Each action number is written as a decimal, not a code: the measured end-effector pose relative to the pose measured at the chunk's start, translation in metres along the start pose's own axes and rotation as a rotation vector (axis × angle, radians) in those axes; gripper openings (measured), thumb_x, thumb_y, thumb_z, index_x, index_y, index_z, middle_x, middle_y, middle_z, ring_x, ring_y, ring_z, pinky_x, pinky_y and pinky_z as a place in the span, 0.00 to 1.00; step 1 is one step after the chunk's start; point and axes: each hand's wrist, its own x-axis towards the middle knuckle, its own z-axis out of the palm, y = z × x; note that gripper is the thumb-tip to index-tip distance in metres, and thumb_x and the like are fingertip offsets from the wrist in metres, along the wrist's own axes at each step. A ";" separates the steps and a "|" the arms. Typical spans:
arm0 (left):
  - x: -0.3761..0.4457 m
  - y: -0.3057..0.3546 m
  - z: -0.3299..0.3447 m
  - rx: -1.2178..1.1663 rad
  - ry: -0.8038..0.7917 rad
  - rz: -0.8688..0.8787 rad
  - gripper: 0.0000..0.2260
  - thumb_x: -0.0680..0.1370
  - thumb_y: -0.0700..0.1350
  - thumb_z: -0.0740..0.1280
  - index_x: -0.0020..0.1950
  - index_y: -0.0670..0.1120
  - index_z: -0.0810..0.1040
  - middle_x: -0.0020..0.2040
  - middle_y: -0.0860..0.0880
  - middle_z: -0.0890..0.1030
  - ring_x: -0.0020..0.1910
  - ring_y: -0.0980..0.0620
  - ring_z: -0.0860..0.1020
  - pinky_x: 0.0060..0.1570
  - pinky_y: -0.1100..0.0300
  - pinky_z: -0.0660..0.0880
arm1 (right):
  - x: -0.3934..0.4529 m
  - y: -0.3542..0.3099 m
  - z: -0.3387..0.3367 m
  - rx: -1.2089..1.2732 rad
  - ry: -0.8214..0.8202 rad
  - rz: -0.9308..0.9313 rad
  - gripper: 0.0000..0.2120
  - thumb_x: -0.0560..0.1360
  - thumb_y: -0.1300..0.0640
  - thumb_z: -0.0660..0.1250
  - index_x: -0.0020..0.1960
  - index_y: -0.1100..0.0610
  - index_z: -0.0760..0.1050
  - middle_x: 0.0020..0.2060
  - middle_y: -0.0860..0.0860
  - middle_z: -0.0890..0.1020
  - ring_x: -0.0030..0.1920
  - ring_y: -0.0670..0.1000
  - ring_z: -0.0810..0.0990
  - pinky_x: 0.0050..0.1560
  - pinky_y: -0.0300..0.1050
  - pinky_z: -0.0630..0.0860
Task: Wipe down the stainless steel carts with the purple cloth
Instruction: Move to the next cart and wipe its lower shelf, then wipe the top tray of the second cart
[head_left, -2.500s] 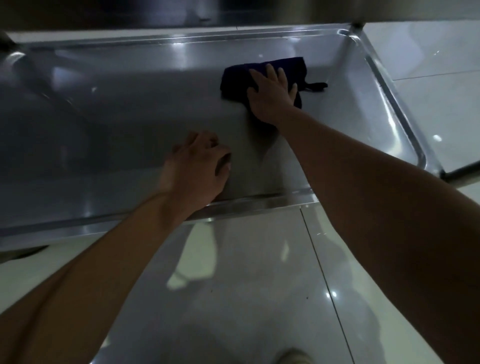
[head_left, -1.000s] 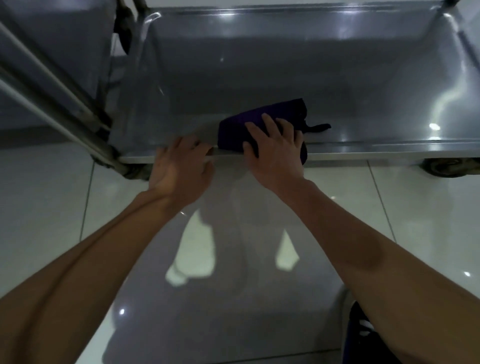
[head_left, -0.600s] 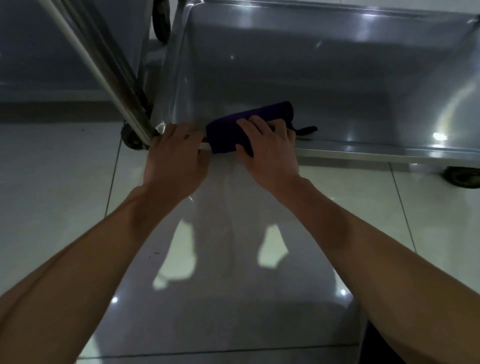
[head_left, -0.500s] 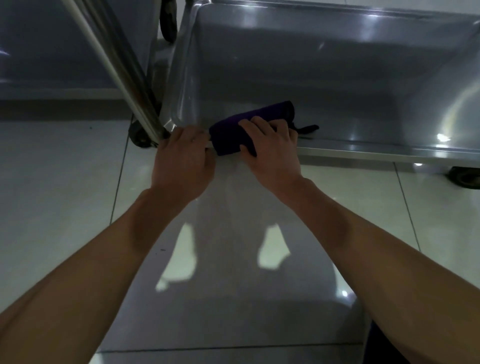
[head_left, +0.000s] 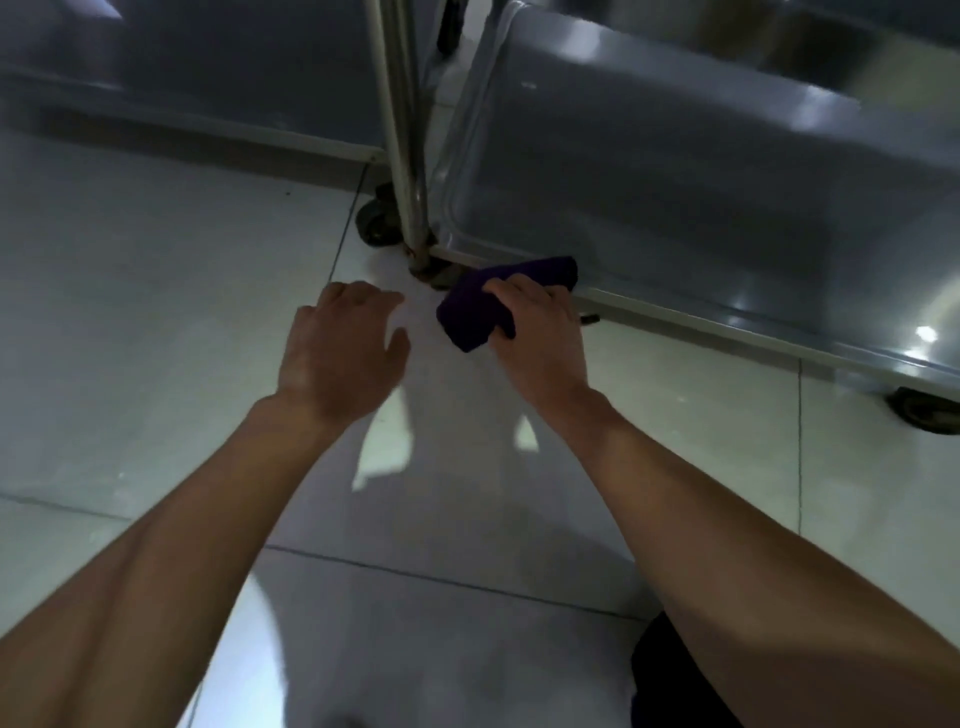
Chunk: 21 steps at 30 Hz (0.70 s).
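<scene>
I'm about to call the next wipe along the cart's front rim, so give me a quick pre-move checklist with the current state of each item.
1. Purple cloth in the right hand: ok, fingers curled round it.
2. Cloth touching the cart shelf rim: cannot tell; its far end overlaps the rim near the corner, most of it hangs off over the floor.
3. Left hand out of the wipe path: ok, open over the floor, holding nothing.
4. Corner post beside the cloth: ok, just left of it, so wipe rightward.
5. Shelf surface free of items: ok in the visible part.
</scene>
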 end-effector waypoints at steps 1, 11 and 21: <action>-0.014 -0.003 -0.013 0.009 -0.041 -0.023 0.20 0.81 0.51 0.61 0.73 0.50 0.73 0.69 0.46 0.76 0.69 0.43 0.69 0.65 0.46 0.69 | -0.013 -0.010 -0.007 0.045 -0.029 0.012 0.25 0.75 0.59 0.64 0.71 0.48 0.71 0.67 0.46 0.74 0.64 0.57 0.70 0.63 0.56 0.71; -0.161 0.026 -0.232 -0.005 -0.258 -0.015 0.21 0.83 0.52 0.59 0.75 0.49 0.70 0.72 0.47 0.73 0.71 0.45 0.68 0.67 0.47 0.69 | -0.169 -0.134 -0.204 0.291 -0.041 0.105 0.23 0.74 0.64 0.66 0.68 0.54 0.76 0.60 0.51 0.81 0.58 0.59 0.78 0.58 0.53 0.75; -0.270 0.102 -0.474 -0.166 -0.188 -0.004 0.18 0.83 0.50 0.62 0.72 0.48 0.74 0.70 0.46 0.75 0.68 0.44 0.71 0.65 0.46 0.70 | -0.283 -0.249 -0.456 0.336 0.016 0.055 0.22 0.74 0.61 0.69 0.68 0.53 0.76 0.63 0.49 0.80 0.60 0.56 0.76 0.64 0.48 0.71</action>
